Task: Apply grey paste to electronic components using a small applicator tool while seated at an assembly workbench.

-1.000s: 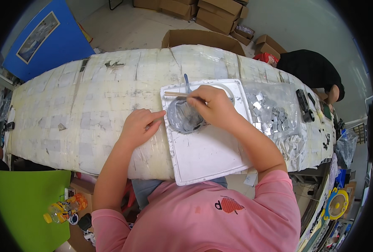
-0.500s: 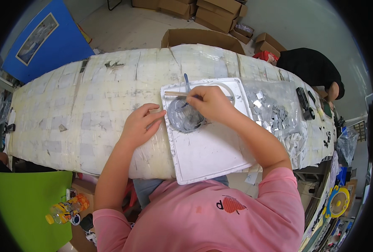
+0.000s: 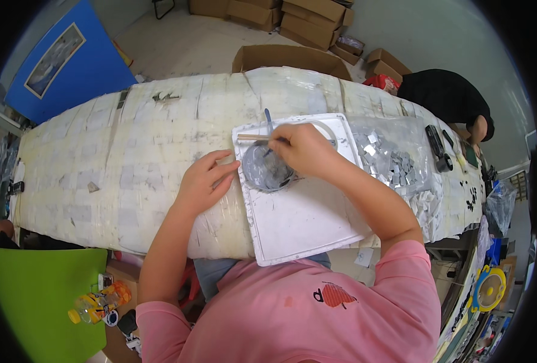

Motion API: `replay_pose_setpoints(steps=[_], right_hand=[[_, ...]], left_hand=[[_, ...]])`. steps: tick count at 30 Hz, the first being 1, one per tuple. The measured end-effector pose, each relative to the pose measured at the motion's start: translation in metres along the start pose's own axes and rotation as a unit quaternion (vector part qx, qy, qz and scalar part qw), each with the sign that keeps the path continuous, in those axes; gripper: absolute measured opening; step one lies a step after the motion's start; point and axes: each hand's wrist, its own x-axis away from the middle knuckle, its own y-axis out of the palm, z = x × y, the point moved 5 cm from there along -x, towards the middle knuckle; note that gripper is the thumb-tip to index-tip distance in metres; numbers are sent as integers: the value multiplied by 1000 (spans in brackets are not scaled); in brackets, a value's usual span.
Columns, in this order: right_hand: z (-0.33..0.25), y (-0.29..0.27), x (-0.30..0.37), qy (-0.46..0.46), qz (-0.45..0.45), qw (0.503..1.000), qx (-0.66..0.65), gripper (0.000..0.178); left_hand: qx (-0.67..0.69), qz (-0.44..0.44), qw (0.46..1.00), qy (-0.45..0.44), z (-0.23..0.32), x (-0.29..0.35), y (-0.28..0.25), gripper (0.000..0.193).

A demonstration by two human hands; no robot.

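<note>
A white shallow tray (image 3: pixel 305 224) lies on the table in front of me. A round clear dish (image 3: pixel 256 175) with grey contents sits in its far left part. My right hand (image 3: pixel 299 146) is closed in a pinch over the dish; what its fingers hold is too small to make out. Wooden sticks (image 3: pixel 251 137) lie at the dish's far side, reaching toward my right fingers. Beyond them a blue-handled tool (image 3: pixel 268 118) juts past the tray's rim. My left hand (image 3: pixel 208 181) rests by the tray's left edge, fingers apart and holding nothing, fingertips close to the dish.
Right of the tray, small grey square pieces (image 3: pixel 395 160) lie on a clear plastic bag. Farther right are a black tool (image 3: pixel 435 142) and a co-worker in black (image 3: pixel 447 100) bending down. Cardboard boxes (image 3: pixel 289 60) stand beyond the table (image 3: pixel 129 175). A green chair (image 3: pixel 39 296) stands near left.
The grey contents of the dish look shifted and smeared. My right hand stays over the dish, and my left hand has hardly moved.
</note>
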Motion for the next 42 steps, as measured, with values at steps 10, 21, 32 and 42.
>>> replay_pose_setpoints(steps=[10,21,32,42], right_hand=[[-4,2,-15,-15,-22,999,36,17],[3,-1,-20,40,34,998,35,19],[4,1,-20,49,16,999,10,19],[2,-2,-18,66,8,998,14,19]], left_hand=[[-15,7,999,33,-1,0,2,33],[-11,7,999,37,1,-2,1,34],[-9,11,999,45,3,-3,0,35],[-13,10,999,43,2,-4,1,36]])
